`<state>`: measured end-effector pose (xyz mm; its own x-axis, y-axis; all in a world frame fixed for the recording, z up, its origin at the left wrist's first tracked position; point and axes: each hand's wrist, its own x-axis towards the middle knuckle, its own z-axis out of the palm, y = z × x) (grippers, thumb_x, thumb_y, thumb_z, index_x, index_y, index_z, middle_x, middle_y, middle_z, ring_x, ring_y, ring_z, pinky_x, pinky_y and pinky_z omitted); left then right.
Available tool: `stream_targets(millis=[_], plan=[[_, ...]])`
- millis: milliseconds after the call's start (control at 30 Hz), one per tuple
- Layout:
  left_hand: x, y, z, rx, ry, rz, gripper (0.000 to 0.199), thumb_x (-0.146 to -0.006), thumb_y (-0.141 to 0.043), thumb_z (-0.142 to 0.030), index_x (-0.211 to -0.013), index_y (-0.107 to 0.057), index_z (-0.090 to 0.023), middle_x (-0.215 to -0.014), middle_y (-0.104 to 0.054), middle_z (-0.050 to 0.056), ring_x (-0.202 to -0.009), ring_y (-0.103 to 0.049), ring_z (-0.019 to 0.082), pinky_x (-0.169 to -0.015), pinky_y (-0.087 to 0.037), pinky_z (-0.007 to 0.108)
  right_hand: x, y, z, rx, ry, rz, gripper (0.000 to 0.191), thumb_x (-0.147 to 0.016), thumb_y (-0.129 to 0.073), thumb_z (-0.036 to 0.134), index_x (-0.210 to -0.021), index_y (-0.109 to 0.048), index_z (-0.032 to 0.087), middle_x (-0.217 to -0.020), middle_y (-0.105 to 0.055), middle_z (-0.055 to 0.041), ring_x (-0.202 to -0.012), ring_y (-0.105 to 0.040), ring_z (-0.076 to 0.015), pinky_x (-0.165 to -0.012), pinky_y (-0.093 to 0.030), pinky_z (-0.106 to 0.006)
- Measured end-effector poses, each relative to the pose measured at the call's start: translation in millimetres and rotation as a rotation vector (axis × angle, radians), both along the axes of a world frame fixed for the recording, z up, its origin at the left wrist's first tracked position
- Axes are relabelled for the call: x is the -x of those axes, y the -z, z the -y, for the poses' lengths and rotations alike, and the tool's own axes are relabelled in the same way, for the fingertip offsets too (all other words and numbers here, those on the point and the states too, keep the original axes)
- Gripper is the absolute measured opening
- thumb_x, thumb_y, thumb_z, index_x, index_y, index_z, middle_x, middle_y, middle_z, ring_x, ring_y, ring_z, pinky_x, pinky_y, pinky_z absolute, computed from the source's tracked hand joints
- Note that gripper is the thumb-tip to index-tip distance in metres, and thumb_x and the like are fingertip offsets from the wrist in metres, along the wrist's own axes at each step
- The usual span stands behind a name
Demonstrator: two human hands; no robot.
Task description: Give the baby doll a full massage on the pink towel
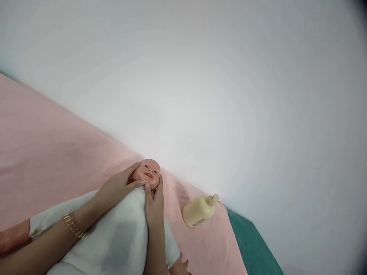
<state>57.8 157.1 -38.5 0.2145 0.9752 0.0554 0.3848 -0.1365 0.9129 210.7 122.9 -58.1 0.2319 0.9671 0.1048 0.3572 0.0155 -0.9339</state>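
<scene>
A baby doll [148, 173] in a white cloth top [126, 236] lies on its back, its bald head at the far end. My left hand [122, 187] cups the left side of the head, its thumb under the chin. On the other side, my right hand [155, 204] holds the head with its fingers along the cheek and its thumb up by the chin. Both hands are closed around the head. The doll's arms stick out of the short sleeves at either side. The rest of its body is out of frame.
A cream pump bottle [197, 211] stands on the pink sheet [57, 141], to the right of the doll. Green bedding [252, 240] shows past the sheet's right edge. A plain white wall [200, 95] rises right behind the doll's head.
</scene>
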Motion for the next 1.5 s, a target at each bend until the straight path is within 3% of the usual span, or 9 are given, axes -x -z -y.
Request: stream_targets(millis=[267, 567, 767, 967, 1133, 1267, 1500], plan=[[-2, 8.3, -3, -0.041, -0.037, -0.057, 0.063, -0.092, -0.039, -0.046, -0.151, -0.035, -0.023, -0.138, -0.058, 0.006, -0.118, -0.059, 0.031, -0.096, -0.048, 0.04, -1, -1.3, 3, 0.001, -0.012, 0.014, 0.08, -0.093, -0.044, 0.06, -0.155, -0.02, 0.016, -0.156, -0.034, -0.0106, -0.143, -0.036, -0.0251, -0.115, -0.033, -0.043], [-4, 26.5, -15, -0.064, -0.015, -0.054, 0.066, -0.095, -0.023, -0.06, -0.152, -0.032, -0.028, -0.147, -0.049, 0.003, -0.13, -0.051, 0.029, -0.104, -0.043, 0.04, -5, -0.9, 1, 0.024, -0.014, -0.003, 0.086, -0.091, -0.035, 0.07, -0.156, -0.019, 0.015, -0.159, -0.027, -0.0086, -0.147, -0.028, -0.0235, -0.119, -0.025, -0.042], [-4, 28.8, -15, -0.034, -0.037, -0.051, 0.069, -0.095, -0.018, -0.059, -0.152, -0.034, -0.024, -0.147, -0.048, 0.005, -0.129, -0.051, 0.028, -0.107, -0.04, 0.043, -7, 0.4, -2, 0.012, -0.013, -0.051, 0.092, -0.088, -0.033, 0.074, -0.155, -0.021, 0.013, -0.16, -0.024, -0.0073, -0.148, -0.024, -0.0226, -0.12, -0.022, -0.04], [-4, 25.8, -15, -0.025, -0.053, -0.047, 0.071, -0.095, -0.017, -0.059, -0.151, -0.038, -0.022, -0.145, -0.051, 0.006, -0.128, -0.053, 0.029, -0.106, -0.042, 0.042, -8, 4.5, -5, 0.009, -0.014, -0.112, 0.09, -0.089, -0.035, 0.073, -0.155, -0.021, 0.014, -0.159, -0.027, -0.0073, -0.147, -0.027, -0.0223, -0.12, -0.024, -0.041], [-3, 16.1, -9, -0.012, -0.062, -0.068, 0.07, -0.093, -0.023, -0.063, -0.151, -0.037, -0.026, -0.142, -0.054, 0.005, -0.125, -0.056, 0.031, -0.101, -0.047, 0.043, -6, -0.4, -3, 0.025, -0.001, -0.094, 0.086, -0.091, -0.035, 0.07, -0.155, -0.023, 0.014, -0.159, -0.027, -0.0076, -0.147, -0.027, -0.0229, -0.119, -0.025, -0.041], [-2, 8.2, -3, -0.003, -0.039, -0.056, 0.068, -0.091, -0.039, -0.058, -0.151, -0.034, -0.028, -0.139, -0.058, 0.006, -0.12, -0.059, 0.03, -0.096, -0.049, 0.039, -2, -4.5, 0, 0.053, 0.0, -0.052, 0.089, -0.088, -0.048, 0.066, -0.156, -0.019, 0.017, -0.157, -0.033, -0.0096, -0.144, -0.034, -0.0257, -0.116, -0.031, -0.043], [-4, 14.7, -7, -0.033, -0.055, -0.024, 0.065, -0.086, -0.052, -0.047, -0.147, -0.041, -0.028, -0.135, -0.06, 0.005, -0.117, -0.061, 0.028, -0.09, -0.052, 0.034, -1, -1.4, -2, 0.033, -0.01, -0.076, 0.09, -0.085, -0.059, 0.056, -0.156, -0.019, 0.017, -0.155, -0.037, -0.0105, -0.139, -0.042, -0.0263, -0.112, -0.039, -0.042]])
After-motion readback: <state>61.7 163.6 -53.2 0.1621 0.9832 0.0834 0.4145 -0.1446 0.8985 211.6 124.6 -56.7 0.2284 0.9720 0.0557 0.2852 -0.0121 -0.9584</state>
